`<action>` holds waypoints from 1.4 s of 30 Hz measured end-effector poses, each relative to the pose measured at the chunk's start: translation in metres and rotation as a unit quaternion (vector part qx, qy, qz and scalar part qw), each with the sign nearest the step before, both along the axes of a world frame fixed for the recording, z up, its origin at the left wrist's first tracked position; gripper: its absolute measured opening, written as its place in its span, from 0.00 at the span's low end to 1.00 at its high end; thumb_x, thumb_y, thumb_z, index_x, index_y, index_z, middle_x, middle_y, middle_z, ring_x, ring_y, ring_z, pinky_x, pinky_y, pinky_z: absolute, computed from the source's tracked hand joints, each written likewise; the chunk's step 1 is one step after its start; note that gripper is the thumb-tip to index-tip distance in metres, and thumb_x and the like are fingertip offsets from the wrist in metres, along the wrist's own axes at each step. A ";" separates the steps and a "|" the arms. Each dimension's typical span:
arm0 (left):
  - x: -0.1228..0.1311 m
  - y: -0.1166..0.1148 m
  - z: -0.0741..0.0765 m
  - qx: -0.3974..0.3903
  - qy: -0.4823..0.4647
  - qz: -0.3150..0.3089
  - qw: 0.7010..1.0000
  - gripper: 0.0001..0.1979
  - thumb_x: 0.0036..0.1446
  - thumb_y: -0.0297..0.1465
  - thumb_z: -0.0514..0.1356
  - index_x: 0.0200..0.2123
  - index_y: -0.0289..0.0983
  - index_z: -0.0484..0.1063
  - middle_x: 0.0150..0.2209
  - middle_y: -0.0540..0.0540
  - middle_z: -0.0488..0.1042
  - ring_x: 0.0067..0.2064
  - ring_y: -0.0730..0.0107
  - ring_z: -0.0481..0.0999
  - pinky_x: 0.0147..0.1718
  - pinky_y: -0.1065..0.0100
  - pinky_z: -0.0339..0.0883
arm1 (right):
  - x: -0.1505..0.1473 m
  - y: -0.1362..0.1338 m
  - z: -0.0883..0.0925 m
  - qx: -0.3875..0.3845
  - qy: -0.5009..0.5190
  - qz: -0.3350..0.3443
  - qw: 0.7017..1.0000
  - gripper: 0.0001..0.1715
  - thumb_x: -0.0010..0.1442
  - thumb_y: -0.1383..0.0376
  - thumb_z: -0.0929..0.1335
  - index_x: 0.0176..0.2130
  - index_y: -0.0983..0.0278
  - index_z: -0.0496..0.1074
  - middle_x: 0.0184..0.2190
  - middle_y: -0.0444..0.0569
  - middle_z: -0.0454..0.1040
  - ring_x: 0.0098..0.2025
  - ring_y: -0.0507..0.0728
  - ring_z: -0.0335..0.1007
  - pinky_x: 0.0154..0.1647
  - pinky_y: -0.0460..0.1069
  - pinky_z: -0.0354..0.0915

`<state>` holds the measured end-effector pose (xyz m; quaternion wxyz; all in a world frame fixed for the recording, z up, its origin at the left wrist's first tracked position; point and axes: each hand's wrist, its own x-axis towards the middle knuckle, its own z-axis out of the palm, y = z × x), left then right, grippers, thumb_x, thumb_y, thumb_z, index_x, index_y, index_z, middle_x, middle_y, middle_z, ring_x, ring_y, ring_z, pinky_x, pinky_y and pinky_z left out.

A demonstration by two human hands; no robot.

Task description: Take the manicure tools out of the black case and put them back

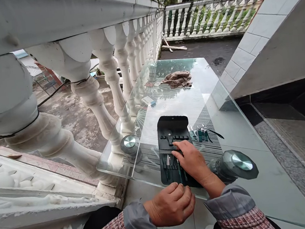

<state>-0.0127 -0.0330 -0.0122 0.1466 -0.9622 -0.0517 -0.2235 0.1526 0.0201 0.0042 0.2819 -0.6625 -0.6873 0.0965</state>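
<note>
A black manicure case (172, 127) lies unfolded on the glass table near its front edge. Slim metal tools (168, 160) sit in the loops of its lower half, while several loops in the upper half hold nothing. My right hand (192, 161) reaches over the case, thumb and fingers pinched on a thin metal tool near the fold; most of that tool is hidden. Just off the table's front edge, my left hand (172, 204) is closed, and whatever it may hold is hidden. Nail clippers (202, 133) and other small tools lie right of the case.
On the glass table (236, 127) are a crumpled brown cloth (177, 79) and a small white-and-blue box (148, 101). Round metal-capped legs (240, 161) support the glass. A white balustrade (92, 95) runs along the left, with a tiled sloping wall (264, 28) on the right.
</note>
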 end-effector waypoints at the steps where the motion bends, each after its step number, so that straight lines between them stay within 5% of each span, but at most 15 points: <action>1: 0.000 0.000 0.000 -0.001 -0.001 0.001 1.000 0.14 0.60 0.27 0.51 0.46 0.28 0.68 0.45 0.36 0.71 0.45 0.62 0.72 0.44 0.60 0.67 | 0.000 0.000 0.000 0.003 -0.013 -0.003 1.000 0.15 0.57 0.65 0.63 0.44 0.65 0.69 0.39 0.53 0.70 0.43 0.60 0.65 0.43 0.53 0.62; 9: 0.001 0.001 -0.003 -0.005 -0.009 -0.009 1.000 0.14 0.60 0.27 0.50 0.46 0.28 0.69 0.46 0.37 0.71 0.45 0.64 0.71 0.43 0.64 0.68 | 0.002 0.001 -0.002 0.001 -0.024 0.038 0.999 0.12 0.56 0.65 0.65 0.41 0.64 0.69 0.37 0.52 0.69 0.42 0.59 0.63 0.43 0.54 0.62; 21: 0.001 0.002 -0.006 -0.012 -0.009 -0.004 1.000 0.14 0.61 0.28 0.51 0.47 0.29 0.69 0.46 0.37 0.72 0.44 0.65 0.72 0.42 0.65 0.67 | -0.016 -0.007 0.003 -0.066 0.212 0.043 0.974 0.24 0.52 0.67 0.63 0.50 0.62 0.62 0.26 0.41 0.71 0.28 0.52 0.65 0.35 0.49 0.60; 32: 0.001 -0.001 -0.006 0.001 0.003 -0.004 1.000 0.14 0.60 0.27 0.51 0.47 0.28 0.68 0.46 0.35 0.71 0.45 0.63 0.72 0.44 0.62 0.66 | -0.013 -0.014 0.002 -0.065 0.277 0.010 0.959 0.11 0.51 0.62 0.65 0.36 0.63 0.70 0.31 0.47 0.75 0.33 0.54 0.70 0.37 0.50 0.65; 42: 0.002 -0.003 -0.007 -0.004 -0.006 -0.001 1.000 0.12 0.60 0.26 0.52 0.45 0.29 0.68 0.45 0.36 0.71 0.43 0.63 0.72 0.41 0.62 0.67 | 0.009 -0.041 0.023 -0.059 0.150 0.066 0.985 0.10 0.56 0.64 0.62 0.35 0.61 0.72 0.34 0.47 0.75 0.37 0.55 0.70 0.40 0.50 0.63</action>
